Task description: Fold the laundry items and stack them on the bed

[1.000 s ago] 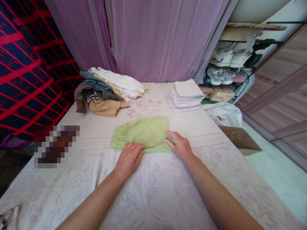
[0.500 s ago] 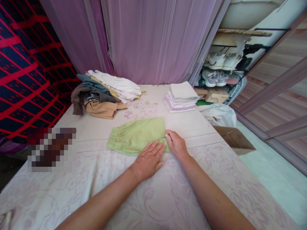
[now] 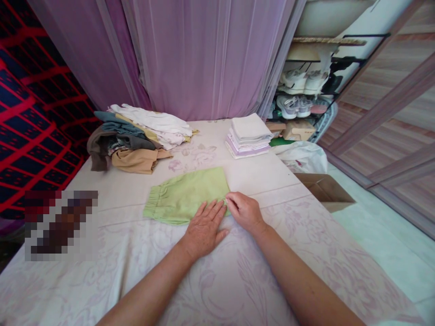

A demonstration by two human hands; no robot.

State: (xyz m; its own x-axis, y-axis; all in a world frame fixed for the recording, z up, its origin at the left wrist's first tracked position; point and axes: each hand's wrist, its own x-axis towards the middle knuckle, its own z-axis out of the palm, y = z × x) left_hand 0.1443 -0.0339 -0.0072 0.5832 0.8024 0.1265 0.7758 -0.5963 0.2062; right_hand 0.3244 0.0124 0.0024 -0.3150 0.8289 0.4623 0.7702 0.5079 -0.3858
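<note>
Light green shorts (image 3: 188, 190) lie folded flat on the bed sheet, with a gathered elastic band at the left end. My left hand (image 3: 204, 228) rests palm down on their near right part, fingers stretched out. At the right edge my right hand (image 3: 247, 212) is closed, its thumb and fingers pinching the cloth near the corner. The pinched bit of fabric is mostly covered by the fingers.
A loose heap of clothes (image 3: 136, 136) sits at the back left. Neatly folded cloths (image 3: 249, 136) are stacked at the back right. Beyond the bed's right edge are a cardboard box (image 3: 326, 192), a white plastic bag (image 3: 301, 156) and a shoe rack (image 3: 306, 95). Purple curtains (image 3: 197, 59) hang behind.
The camera view has shifted a little, moving the scene leftward. My right hand has curled more tightly at the shorts' right edge. My left hand stays flat on them.
</note>
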